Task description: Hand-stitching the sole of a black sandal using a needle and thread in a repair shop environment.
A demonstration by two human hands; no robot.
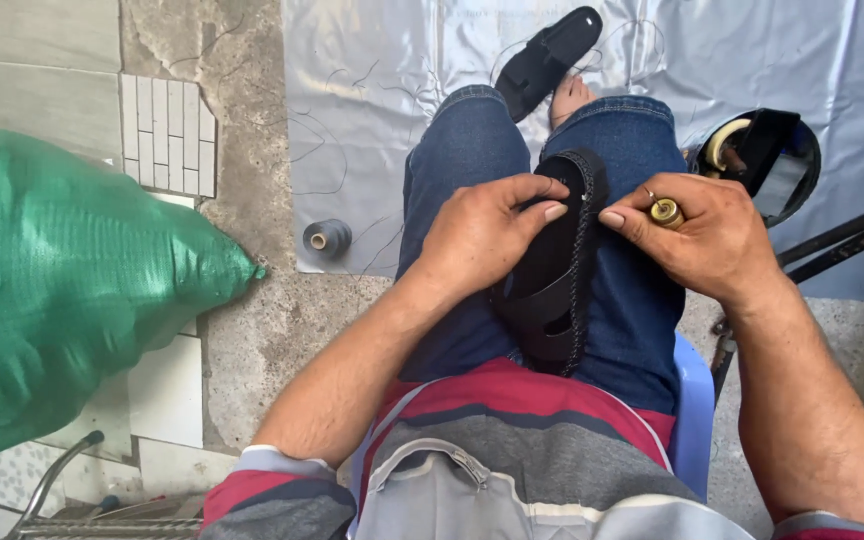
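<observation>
- Head view shows the black sandal [552,270] lying on your lap, on your blue jeans [452,190], with its braided edge turned to your right.
- Your left hand [482,235] holds the toe end of the sandal. The thumb and fingers are pressed together on it, with the thumb on top.
- Your right hand [697,235] is at the braided edge. Its fingertips are pinched shut, with the thumb tip touching the edge. You may be holding a needle or thread, but it is too thin to see.
- A small brass tool [665,211] sits on your right hand, like a ring or thimble.
- The sandal could slide off your knees if your left hand lets go, since nothing else holds it.
- A sharp point could poke your left fingers, because they sit very close to the edge you are working on.
- Both arms are bent, and your hands meet over your knees.
- Farther out, a grey thread spool [327,238] stands on the floor, well apart from your hands. Another black sandal [549,60] is on your foot.
- A big green sack [62,290] lies to your left.
</observation>
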